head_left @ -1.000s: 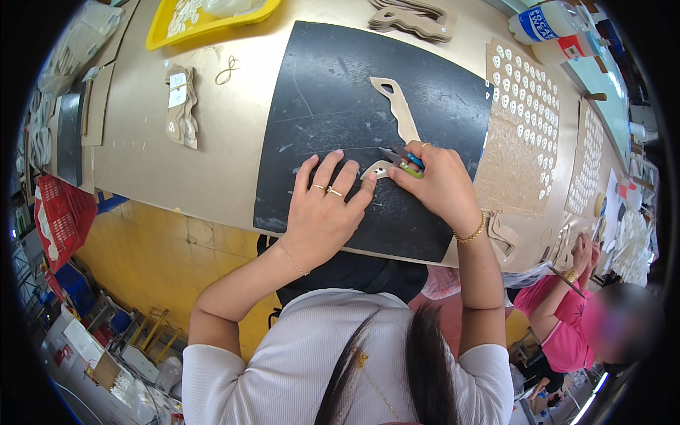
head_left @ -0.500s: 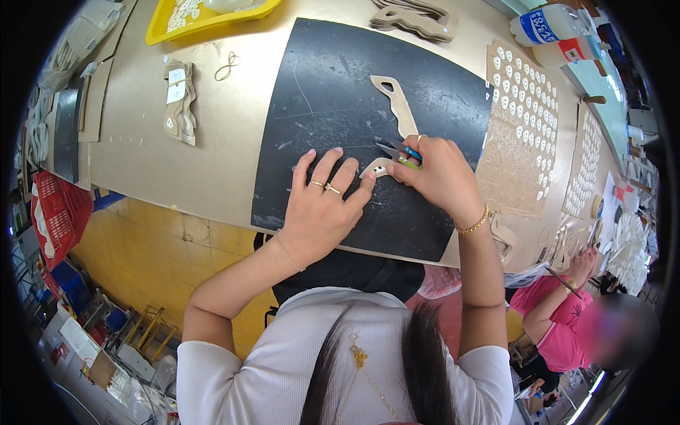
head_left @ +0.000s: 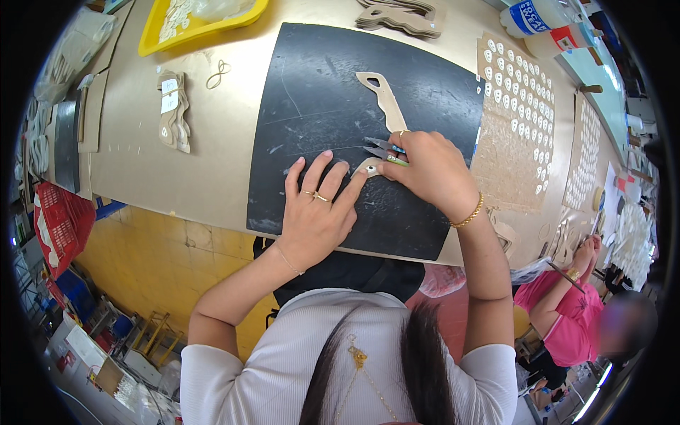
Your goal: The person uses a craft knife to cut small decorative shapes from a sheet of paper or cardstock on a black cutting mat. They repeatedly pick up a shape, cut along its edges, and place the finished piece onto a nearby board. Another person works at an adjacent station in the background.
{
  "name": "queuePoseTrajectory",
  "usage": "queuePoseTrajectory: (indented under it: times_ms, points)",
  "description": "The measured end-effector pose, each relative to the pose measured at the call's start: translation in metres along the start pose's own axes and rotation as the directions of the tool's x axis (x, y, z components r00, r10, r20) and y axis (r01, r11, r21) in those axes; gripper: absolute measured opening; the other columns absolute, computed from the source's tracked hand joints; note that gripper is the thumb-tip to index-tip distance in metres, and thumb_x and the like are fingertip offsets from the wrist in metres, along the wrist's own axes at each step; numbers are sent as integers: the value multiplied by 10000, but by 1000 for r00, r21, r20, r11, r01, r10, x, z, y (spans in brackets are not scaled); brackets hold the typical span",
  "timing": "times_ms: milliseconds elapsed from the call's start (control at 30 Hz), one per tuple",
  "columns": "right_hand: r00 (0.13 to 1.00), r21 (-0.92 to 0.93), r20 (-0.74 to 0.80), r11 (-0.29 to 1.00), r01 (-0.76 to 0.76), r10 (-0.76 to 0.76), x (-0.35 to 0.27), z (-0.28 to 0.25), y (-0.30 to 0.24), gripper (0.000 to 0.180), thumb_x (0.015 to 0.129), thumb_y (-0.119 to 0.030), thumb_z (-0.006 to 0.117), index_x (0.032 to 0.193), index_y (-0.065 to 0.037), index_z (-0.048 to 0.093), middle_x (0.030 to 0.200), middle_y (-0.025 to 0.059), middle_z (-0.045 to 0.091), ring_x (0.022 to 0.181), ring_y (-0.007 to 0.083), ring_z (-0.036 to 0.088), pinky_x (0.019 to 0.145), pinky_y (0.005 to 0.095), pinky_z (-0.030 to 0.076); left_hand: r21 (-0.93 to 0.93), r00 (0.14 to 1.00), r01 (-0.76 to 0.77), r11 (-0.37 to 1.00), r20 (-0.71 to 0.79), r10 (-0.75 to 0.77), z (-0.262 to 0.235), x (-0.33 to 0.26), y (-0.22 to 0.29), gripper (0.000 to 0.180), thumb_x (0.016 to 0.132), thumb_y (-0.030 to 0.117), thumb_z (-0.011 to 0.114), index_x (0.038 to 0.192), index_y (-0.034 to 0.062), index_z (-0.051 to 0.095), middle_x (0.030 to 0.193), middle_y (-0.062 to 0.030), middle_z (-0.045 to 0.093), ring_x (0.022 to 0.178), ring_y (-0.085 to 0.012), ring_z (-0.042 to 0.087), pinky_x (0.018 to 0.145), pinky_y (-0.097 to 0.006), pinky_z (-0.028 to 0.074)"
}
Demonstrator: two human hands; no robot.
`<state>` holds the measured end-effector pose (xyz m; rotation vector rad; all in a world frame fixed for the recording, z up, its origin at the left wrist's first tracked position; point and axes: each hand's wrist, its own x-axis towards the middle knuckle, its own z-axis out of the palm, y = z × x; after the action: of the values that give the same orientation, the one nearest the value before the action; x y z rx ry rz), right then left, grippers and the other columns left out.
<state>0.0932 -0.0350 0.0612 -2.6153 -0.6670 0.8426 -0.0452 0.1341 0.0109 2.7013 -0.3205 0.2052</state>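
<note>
My left hand lies spread on the black mat, its index fingertip pressing a curved beige piece with a small white patch at its end. My right hand is closed around small thread snips with blue and green handles. Their blades point left, just above the pressed piece. Beneath the right palm, the rest of that piece is hidden. A second beige wavy strip with a cut-out at its end lies farther up the mat, its near end by my right fingers.
Rows of white patches sit on a brown board at right. A banded beige stack lies left, near a yellow tray. More beige pieces are stacked at the back, bottles back right. A co-worker sits at right.
The view has shifted slightly, so the table things appear a little farther left. My right hand and the snips have turned slightly; my left index finger still presses the beige piece.
</note>
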Motion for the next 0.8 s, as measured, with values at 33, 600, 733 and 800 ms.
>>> queuePoseTrajectory:
  times_ms: [33,600,733,800]
  points:
    - [1000,-3,3,1000,-9,9,0,0,-1,302,840,-312,765,1009,-62,752,825,158,732,824,360,725,739,447,581,0,1000,7,1000,1,-7,0,1,0,534,779,83,686,1307,149,651,1259,-96,545,1314,-325,468,1117,-559,309]
    - [992,144,-125,989,7,11,1,11,1,342,778,-265,836,936,8,702,931,165,651,871,376,670,757,443,511,32,999,-15,999,-36,16,3,6,0,555,740,76,703,1288,146,652,1194,-89,549,1254,-313,487,1082,-542,319]
    - [987,137,-161,991,9,13,1,14,2,385,770,-284,848,944,22,694,917,179,654,860,388,673,741,447,510,21,998,-51,998,-32,52,3,7,-2,555,736,75,705,1285,132,649,1194,-91,552,1254,-312,490,1075,-543,326]
    - [980,139,-200,990,19,9,0,16,2,406,768,-292,852,946,32,685,905,185,660,850,393,678,730,450,511,14,998,-54,998,-37,55,4,6,-3,556,733,74,707,1284,129,650,1194,-91,554,1253,-311,493,1073,-544,328]
